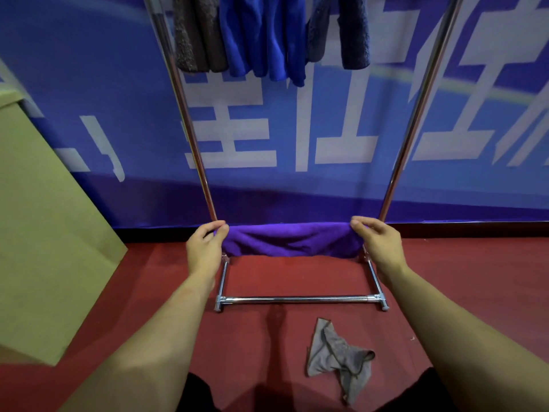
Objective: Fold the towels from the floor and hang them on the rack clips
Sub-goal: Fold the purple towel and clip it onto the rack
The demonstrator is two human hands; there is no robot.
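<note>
A purple towel (289, 240) is stretched flat between my hands, folded over and held up in front of the rack's lower part. My left hand (206, 248) pinches its left top corner, and my right hand (375, 240) pinches its right top corner. A crumpled grey towel (338, 359) lies on the red floor close to me, right of centre. The chrome rack (300, 299) stands ahead with two slanting uprights. At the top hang a brown-grey towel (196, 31), a bright blue towel (264, 37) and a dark blue towel (341, 28). The clips are out of frame.
A large tan cardboard panel (47, 233) leans at the left. A blue banner wall (297, 129) with white characters stands right behind the rack. The rack's base bar and feet lie on the red floor between me and the wall.
</note>
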